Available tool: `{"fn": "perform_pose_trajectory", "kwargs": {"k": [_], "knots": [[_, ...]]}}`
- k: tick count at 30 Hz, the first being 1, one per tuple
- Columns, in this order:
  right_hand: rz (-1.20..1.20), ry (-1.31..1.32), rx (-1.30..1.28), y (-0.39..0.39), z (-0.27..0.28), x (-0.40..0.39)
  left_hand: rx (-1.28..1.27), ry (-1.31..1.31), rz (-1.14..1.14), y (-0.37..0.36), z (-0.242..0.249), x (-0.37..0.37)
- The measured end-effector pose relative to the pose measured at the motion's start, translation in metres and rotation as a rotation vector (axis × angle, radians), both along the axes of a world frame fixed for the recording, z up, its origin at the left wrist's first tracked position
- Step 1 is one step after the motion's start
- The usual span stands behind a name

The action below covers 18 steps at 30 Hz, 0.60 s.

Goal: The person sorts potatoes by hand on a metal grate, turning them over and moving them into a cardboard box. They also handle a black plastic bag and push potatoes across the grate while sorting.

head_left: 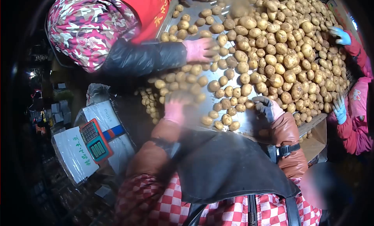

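Note:
My left hand point(176, 109), in a pink glove, is smeared by motion over the left side of a metal sorting table point(247, 124). Its fingers are too blurred to read. Beside it lies a group of small potatoes point(182, 86) at the table's left edge. My right hand point(269, 108), in a pink glove with dark grey fingers, rests low at the table's near edge. Its fingers are bent but apart, the tips close to a small potato point(249, 104); no potato shows inside the hand. Between my hands several loose potatoes point(226, 119) lie on the metal.
A large heap of potatoes point(291, 60) covers the right side. A co-worker's pink-gloved hand point(200, 50) reaches in from the left; another person's blue-gloved hands point(340, 109) are at the right edge. A digital scale point(96, 141) sits on boxes point(74, 153) at left.

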State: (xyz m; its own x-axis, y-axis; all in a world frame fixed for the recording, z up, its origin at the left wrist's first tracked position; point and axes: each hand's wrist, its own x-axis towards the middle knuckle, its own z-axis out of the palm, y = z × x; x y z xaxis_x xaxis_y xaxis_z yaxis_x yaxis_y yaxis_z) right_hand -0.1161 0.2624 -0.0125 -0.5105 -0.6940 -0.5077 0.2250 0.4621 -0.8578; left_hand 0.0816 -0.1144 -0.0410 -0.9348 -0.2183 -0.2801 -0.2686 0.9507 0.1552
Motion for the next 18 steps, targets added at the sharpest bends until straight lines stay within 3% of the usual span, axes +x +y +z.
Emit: {"fn": "perform_pose_trajectory", "kwargs": {"k": [2,5,7,9,12,13,17,18], "knots": [[-0.093,-0.008,0.137,0.003,-0.003,-0.002,-0.101,0.095,0.23,-0.015,-0.036,0.021],[0.144,0.192,0.356,-0.012,-0.023,0.01,-0.213,0.412,0.354,-0.009,-0.019,0.004],[0.312,0.266,0.409,-0.02,-0.046,0.022,-0.171,0.275,0.272,-0.002,-0.005,-0.029],[0.466,0.121,0.292,-0.025,-0.052,0.035,-0.035,0.183,0.24,0.004,0.01,-0.076],[0.403,0.029,0.164,-0.017,-0.064,0.048,0.032,0.184,0.18,0.001,-0.018,-0.131],[0.373,0.021,0.177,-0.02,-0.041,0.043,0.014,0.2,0.14,0.001,-0.029,-0.139],[0.124,-0.094,0.073,0.003,0.01,0.02,0.018,0.113,-0.233,0.012,0.009,-0.098],[0.137,-0.021,0.045,0.012,0.012,0.02,-0.037,0.045,-0.125,0.007,0.001,-0.079]]}}
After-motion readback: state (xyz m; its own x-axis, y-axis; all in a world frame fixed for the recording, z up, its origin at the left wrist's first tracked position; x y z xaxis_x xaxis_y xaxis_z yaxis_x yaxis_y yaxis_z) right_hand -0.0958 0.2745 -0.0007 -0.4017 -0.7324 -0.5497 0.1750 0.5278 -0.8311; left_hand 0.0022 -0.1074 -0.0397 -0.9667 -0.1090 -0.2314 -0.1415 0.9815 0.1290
